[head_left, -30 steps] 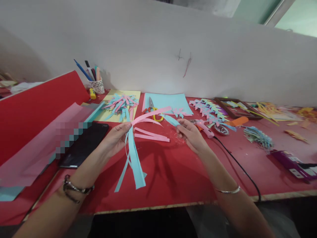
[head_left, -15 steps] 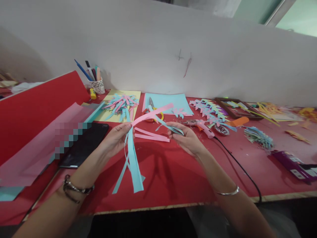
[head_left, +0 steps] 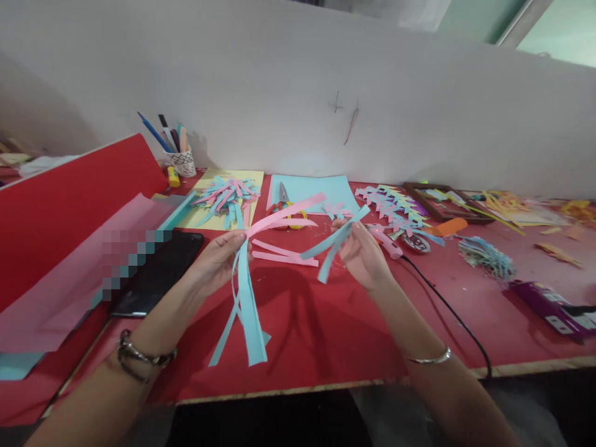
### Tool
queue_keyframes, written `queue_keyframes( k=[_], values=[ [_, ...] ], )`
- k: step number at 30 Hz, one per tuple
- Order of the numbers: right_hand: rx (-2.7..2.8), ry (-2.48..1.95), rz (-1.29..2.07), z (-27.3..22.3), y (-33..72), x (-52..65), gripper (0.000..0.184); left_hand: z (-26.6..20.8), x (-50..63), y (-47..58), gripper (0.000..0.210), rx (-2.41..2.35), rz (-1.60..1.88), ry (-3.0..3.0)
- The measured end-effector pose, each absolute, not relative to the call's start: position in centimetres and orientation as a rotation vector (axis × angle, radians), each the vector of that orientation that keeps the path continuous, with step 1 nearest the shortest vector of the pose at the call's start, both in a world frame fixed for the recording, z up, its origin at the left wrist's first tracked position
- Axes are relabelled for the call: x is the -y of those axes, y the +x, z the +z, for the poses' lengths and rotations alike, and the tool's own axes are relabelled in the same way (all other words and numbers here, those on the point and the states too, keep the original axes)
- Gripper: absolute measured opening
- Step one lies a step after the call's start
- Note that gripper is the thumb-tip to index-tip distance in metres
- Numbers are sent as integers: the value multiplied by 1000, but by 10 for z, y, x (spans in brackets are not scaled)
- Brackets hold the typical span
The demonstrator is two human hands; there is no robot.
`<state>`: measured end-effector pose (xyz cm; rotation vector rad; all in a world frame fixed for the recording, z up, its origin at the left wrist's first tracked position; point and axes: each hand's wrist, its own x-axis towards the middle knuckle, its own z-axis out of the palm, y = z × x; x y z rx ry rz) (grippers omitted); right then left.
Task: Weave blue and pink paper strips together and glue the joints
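My left hand (head_left: 222,257) pinches a bundle of paper strips between thumb and fingers. Pink strips (head_left: 286,212) from it reach up and to the right, while light-blue strips (head_left: 250,310) hang down toward the table. My right hand (head_left: 358,251) is closed on light-blue paper strips (head_left: 336,241), whose ends stick out up to the right and down to the left. Two loose pink strips (head_left: 285,256) lie on the red table (head_left: 298,347) between my hands. Beyond them are scissors (head_left: 285,197), partly covered by the held pink strips.
A pink glue gun (head_left: 388,243) with a black cord lies right of my right hand. Woven paper bands (head_left: 393,205) and a purple device (head_left: 552,310) are farther right. At left are a black tablet-like object (head_left: 156,273), pink paper sheets (head_left: 79,279) and a pen cup (head_left: 183,162).
The light-blue strips in my right hand have turned, and their ends now point left and downward. A second pink strip now shows free beside the first at my left hand.
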<state>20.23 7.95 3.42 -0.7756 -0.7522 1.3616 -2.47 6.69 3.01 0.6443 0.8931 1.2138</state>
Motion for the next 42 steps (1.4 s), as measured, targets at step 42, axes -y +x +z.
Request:
queue_keyframes(
  k=[42],
  values=[
    [1157,-811,1557,34,197,-65,15,20,-66,-19,19,-1093,1184,1021]
  ],
)
